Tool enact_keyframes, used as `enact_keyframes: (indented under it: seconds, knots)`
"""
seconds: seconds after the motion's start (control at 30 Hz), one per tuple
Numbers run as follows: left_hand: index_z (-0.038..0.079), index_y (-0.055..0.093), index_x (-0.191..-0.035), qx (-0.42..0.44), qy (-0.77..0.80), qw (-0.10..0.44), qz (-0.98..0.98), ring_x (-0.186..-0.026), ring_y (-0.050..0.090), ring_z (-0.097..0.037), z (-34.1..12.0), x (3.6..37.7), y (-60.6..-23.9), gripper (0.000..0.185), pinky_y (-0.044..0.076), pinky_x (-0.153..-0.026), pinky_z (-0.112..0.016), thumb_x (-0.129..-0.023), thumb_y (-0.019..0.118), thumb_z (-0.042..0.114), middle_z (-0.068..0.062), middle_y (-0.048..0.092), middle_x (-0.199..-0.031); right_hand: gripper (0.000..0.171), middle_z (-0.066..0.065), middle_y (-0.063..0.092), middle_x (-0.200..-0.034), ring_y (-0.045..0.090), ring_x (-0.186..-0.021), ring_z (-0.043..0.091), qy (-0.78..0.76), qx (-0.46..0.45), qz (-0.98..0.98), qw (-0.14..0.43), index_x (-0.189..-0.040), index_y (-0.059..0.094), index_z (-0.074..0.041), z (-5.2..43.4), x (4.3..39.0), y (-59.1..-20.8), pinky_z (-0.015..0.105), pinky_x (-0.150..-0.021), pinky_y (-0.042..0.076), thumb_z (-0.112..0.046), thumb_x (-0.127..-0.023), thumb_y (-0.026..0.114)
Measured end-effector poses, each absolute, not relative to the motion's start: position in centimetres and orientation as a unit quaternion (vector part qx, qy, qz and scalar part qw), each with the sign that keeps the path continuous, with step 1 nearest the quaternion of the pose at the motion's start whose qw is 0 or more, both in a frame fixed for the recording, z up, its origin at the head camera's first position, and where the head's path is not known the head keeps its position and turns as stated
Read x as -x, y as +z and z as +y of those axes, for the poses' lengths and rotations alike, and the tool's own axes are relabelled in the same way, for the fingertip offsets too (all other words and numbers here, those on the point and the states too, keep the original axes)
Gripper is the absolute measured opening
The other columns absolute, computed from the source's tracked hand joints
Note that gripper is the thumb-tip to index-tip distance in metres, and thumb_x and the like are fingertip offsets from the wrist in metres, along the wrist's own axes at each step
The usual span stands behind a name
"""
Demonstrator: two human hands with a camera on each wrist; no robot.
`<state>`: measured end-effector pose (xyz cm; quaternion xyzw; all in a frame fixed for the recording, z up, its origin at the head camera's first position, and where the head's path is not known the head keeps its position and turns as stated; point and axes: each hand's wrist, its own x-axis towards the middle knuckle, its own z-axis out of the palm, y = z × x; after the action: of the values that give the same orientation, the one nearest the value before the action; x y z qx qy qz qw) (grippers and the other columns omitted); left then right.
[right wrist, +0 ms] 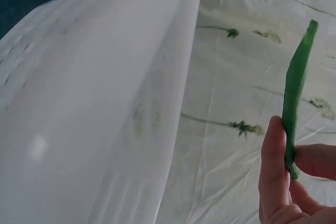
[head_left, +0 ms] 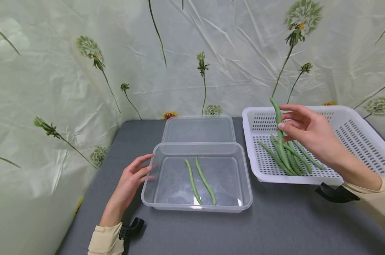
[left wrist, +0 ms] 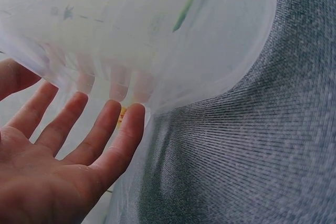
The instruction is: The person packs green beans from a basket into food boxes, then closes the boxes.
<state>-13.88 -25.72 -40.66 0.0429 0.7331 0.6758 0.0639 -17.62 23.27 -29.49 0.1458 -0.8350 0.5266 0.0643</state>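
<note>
My right hand (head_left: pixel 310 132) pinches a green bean (head_left: pixel 278 115) between thumb and fingers, holding it upright above the white perforated basket (head_left: pixel 249 122). In the right wrist view the same green bean (right wrist: pixel 297 85) stands up from the fingertips. Several green beans (head_left: pixel 302 159) lie in a loose pile in the basket. My left hand (head_left: pixel 128 182) is at the left side of a clear plastic container (head_left: pixel 170 186), its fingers extended at the wall. Inside the container two green beans (head_left: pixel 206 181) lie side by side. The left wrist view shows the left fingers (left wrist: pixel 107 129) loosely spread beside the container wall.
A clear lid (head_left: pixel 198 129) lies flat behind the container. The dark grey cloth (head_left: pixel 211 233) covers the table. Behind it hangs a pale sheet (head_left: pixel 179 81) printed with dandelions. The basket's near rim stands to the right of the container.
</note>
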Motion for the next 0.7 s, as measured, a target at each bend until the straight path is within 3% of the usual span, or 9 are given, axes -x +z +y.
enact_keyframes:
  seconds: [0.47,0.7]
  knots:
    - [0.008,0.046,-0.144,-0.04,0.673,0.062,0.736,-0.13,0.049,-0.029,-25.7,13.9,-40.6,0.046,0.053,-0.091,-0.042,-0.101,0.058,0.021,-0.008,0.039,-0.151,0.046,0.02,0.059,-0.111,0.065,-0.088,0.017,0.603,-0.195,-0.77,0.081,-0.136,0.054,-0.004,19.0,16.9,-30.8,0.035,-0.063,0.059,0.001,-0.092,0.067]
    - [0.008,0.046,-0.144,-0.042,0.673,0.061,0.736,-0.131,0.048,-0.03,-25.6,13.9,-40.6,0.047,0.053,-0.091,-0.042,-0.101,0.058,0.021,-0.009,0.039,-0.151,0.046,0.016,0.06,-0.112,0.065,-0.091,0.019,0.613,-0.207,-0.758,0.079,-0.136,0.054,-0.004,17.2,16.5,-31.6,0.036,-0.064,0.059,0.001,-0.092,0.067]
